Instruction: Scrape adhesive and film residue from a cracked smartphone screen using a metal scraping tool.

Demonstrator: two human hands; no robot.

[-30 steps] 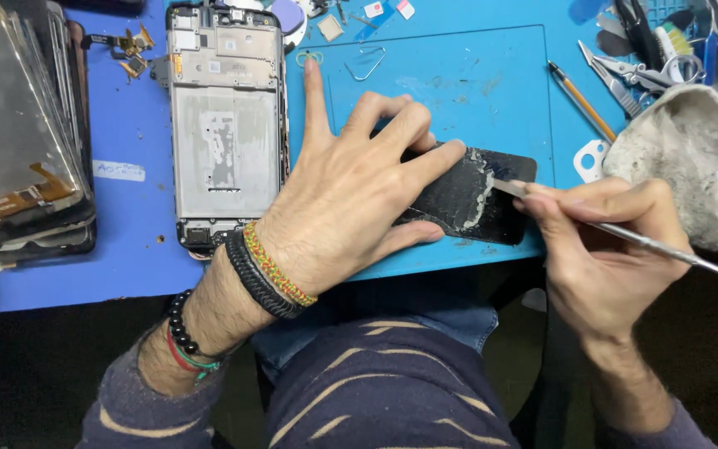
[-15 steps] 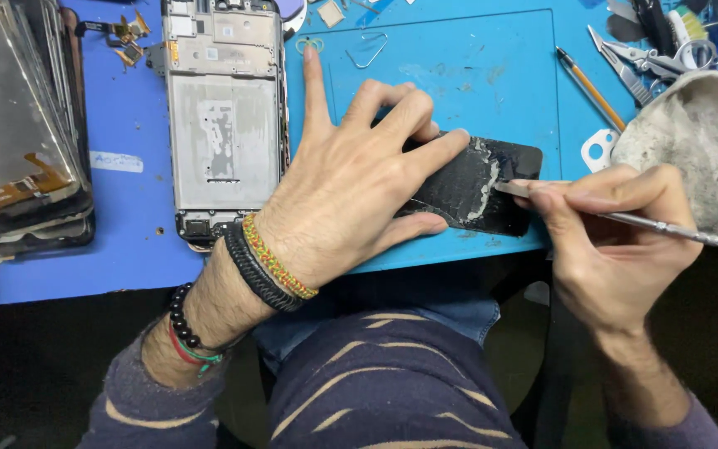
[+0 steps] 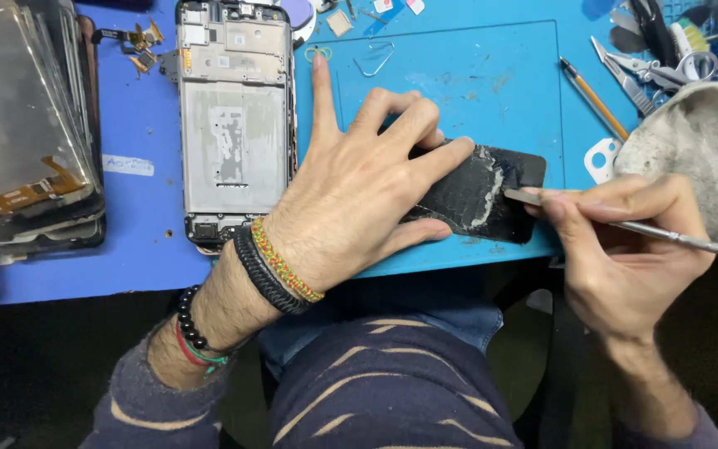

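Left of the mat point(image 3: 459, 75) lie a stack of screens point(image 3: 27, 141) and an open phone frame point(image 3: 234, 125). The left hand point(image 3: 359, 199) lies flat, fingers spread, pinning a cracked black panel point(image 3: 479, 195) at the mat's near edge. The panel looks thin, stiff and brittle: best held flat, away from the cracks. The right hand point(image 3: 625, 249) pinches a metal tool point(image 3: 625, 226), its tip on the panel. No containers show.

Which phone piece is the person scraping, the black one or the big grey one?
The black cracked panel, pinned under the left hand and touched by the metal tool in the right hand. The grey phone frame lies untouched beside it.
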